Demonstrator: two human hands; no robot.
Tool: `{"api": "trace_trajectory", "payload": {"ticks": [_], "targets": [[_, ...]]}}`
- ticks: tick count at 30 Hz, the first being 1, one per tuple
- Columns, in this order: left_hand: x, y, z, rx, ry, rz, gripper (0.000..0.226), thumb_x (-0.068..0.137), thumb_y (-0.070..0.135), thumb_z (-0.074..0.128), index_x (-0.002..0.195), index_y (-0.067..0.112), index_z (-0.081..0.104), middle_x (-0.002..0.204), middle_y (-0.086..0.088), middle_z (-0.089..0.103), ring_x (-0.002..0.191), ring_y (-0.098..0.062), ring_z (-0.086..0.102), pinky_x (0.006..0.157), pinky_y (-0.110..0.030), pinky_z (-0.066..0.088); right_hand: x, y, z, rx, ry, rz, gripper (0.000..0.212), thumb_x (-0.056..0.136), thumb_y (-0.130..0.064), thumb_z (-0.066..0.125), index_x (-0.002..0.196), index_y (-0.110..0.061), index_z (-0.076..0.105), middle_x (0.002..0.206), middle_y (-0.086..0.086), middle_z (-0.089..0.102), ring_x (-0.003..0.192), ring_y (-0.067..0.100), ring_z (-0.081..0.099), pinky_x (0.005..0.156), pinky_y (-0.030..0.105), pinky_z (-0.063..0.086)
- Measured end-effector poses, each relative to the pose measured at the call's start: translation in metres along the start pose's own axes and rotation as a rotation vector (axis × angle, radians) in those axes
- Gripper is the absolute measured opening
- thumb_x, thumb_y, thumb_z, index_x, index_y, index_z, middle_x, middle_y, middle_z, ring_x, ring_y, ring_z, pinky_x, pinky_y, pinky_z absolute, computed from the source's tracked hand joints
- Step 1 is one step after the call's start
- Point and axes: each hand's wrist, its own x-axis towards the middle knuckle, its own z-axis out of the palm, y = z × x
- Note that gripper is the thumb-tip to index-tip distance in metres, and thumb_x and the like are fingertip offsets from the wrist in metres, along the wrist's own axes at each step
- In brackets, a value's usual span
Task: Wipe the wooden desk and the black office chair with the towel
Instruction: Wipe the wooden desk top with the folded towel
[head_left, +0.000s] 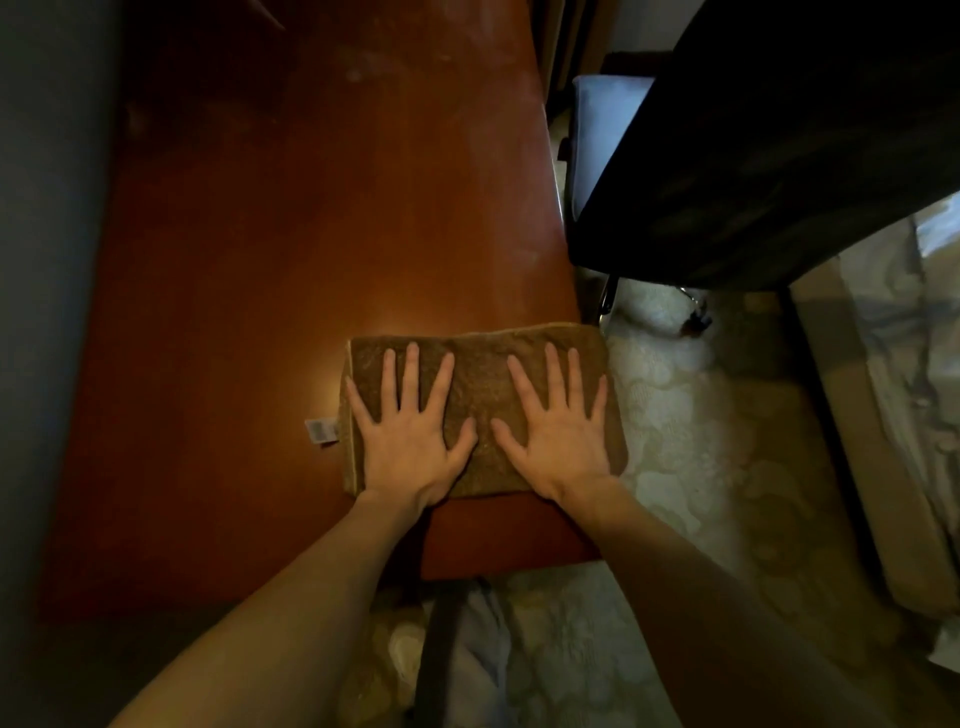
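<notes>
A folded brown towel (478, 384) lies flat on the reddish wooden desk (291, 249), near its right front corner, with its right end hanging slightly over the edge. A white label sticks out at the towel's left side. My left hand (410, 431) presses flat on the towel's left half, fingers spread. My right hand (558, 426) presses flat on the right half, fingers spread too. The black office chair (769, 145) stands to the right of the desk, its back filling the upper right.
A dark wall (47, 260) borders the desk on the left. Pale patterned carpet (701, 415) covers the floor to the right. A chair leg with a caster (696, 317) shows under the chair. A bed or sofa edge (883, 415) runs along the far right.
</notes>
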Motion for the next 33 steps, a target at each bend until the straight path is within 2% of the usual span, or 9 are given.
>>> {"api": "trace_trajectory", "payload": {"ticks": [8, 12, 19, 26, 33], "targets": [[0.103, -0.007, -0.008, 0.006, 0.062, -0.040, 0.078, 0.097, 0.071, 0.023, 0.165, 0.035, 0.009, 0.173, -0.008, 0.002, 0.159, -0.031, -0.004, 0.119, -0.073, -0.002, 0.105, 0.004, -0.033, 0.001, -0.036, -0.036, 0.074, 0.096, -0.072, 0.002, 0.158, -0.042, -0.024, 0.167, 0.006, -0.032, 0.152, 0.029, -0.034, 0.120, 0.064, -0.017], [0.144, -0.011, -0.015, 0.013, 0.069, -0.028, 0.078, 0.097, 0.070, 0.024, 0.165, 0.034, 0.010, 0.173, -0.008, 0.002, 0.159, -0.031, -0.004, 0.119, -0.073, -0.001, 0.147, 0.009, -0.041, 0.021, 0.006, -0.053, 0.073, 0.096, -0.074, 0.007, 0.159, -0.045, -0.019, 0.168, 0.003, -0.029, 0.152, 0.024, -0.035, 0.120, 0.062, -0.018], [0.216, -0.021, -0.028, 0.030, 0.061, -0.030, 0.078, 0.096, 0.069, 0.022, 0.165, 0.035, 0.010, 0.173, -0.008, 0.002, 0.159, -0.030, -0.005, 0.119, -0.072, 0.000, 0.215, 0.010, -0.065, 0.014, 0.091, -0.102, 0.075, 0.097, -0.072, 0.016, 0.164, -0.040, 0.003, 0.173, 0.010, -0.004, 0.158, 0.031, -0.013, 0.122, 0.065, -0.007], [0.286, -0.027, -0.037, 0.026, 0.069, -0.095, 0.077, 0.096, 0.068, 0.020, 0.165, 0.034, 0.009, 0.173, -0.008, 0.001, 0.159, -0.031, -0.006, 0.118, -0.073, 0.002, 0.284, 0.006, -0.084, -0.012, 0.192, -0.137, 0.071, 0.102, -0.064, 0.022, 0.165, -0.032, 0.016, 0.171, 0.016, 0.011, 0.158, 0.038, 0.003, 0.121, 0.070, 0.005], [0.339, -0.033, -0.048, 0.038, 0.034, -0.130, 0.076, 0.097, 0.066, 0.017, 0.165, 0.034, 0.005, 0.173, -0.008, -0.004, 0.159, -0.031, -0.009, 0.118, -0.073, 0.002, 0.342, 0.004, -0.096, -0.016, 0.229, -0.161, 0.070, 0.103, -0.063, 0.022, 0.165, -0.031, 0.015, 0.171, 0.016, 0.010, 0.158, 0.038, 0.002, 0.123, 0.068, 0.001]]}}
